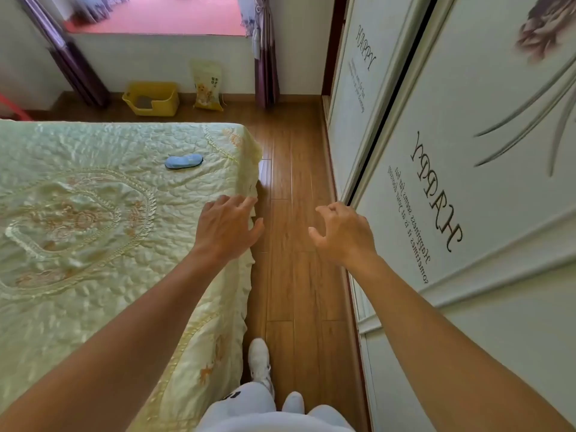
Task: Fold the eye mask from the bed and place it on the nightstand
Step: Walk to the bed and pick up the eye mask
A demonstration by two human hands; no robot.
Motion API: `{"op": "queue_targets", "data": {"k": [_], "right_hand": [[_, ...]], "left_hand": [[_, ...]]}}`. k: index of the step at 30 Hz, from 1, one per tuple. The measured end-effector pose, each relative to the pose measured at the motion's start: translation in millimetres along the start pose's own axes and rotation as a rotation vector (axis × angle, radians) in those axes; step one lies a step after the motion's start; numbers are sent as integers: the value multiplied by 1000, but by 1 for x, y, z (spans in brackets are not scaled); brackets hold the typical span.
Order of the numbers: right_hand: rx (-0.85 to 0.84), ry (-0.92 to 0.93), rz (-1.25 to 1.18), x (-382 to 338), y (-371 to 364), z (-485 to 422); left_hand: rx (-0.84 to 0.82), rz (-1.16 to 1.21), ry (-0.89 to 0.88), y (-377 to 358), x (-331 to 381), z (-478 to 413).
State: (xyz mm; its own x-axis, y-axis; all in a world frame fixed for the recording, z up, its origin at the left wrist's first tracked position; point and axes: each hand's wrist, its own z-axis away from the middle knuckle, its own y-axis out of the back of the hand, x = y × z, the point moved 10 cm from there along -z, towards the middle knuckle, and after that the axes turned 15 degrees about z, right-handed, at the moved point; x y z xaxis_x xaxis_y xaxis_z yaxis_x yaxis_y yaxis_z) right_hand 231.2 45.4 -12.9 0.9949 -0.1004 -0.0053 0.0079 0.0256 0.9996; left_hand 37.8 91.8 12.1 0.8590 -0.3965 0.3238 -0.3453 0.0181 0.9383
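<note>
Task barely starting: eye mask [184, 161] lying unfolded on bed [78, 213], left hand [229, 227] and right hand [343, 233] reaching, both spread and holding nothing, nightstand not showing.

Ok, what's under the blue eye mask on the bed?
The eye mask lies flat on the pale quilted bedspread, near the bed's far corner. Only the quilt shows around it; whatever sits directly beneath the mask is covered. Neither hand touches it.
</note>
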Motion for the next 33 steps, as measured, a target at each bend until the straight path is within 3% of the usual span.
{"op": "queue_targets", "data": {"k": [8, 22, 33], "right_hand": [[-17, -9, 17, 1, -2, -73], [-12, -18, 66, -31, 17, -303], [-75, -13, 58, -2, -15, -453]], "left_hand": [[0, 20, -8, -10, -26, -73], [2, 60, -31, -2, -124, -287], [-45, 66, -20, -42, -151, -433]]}}
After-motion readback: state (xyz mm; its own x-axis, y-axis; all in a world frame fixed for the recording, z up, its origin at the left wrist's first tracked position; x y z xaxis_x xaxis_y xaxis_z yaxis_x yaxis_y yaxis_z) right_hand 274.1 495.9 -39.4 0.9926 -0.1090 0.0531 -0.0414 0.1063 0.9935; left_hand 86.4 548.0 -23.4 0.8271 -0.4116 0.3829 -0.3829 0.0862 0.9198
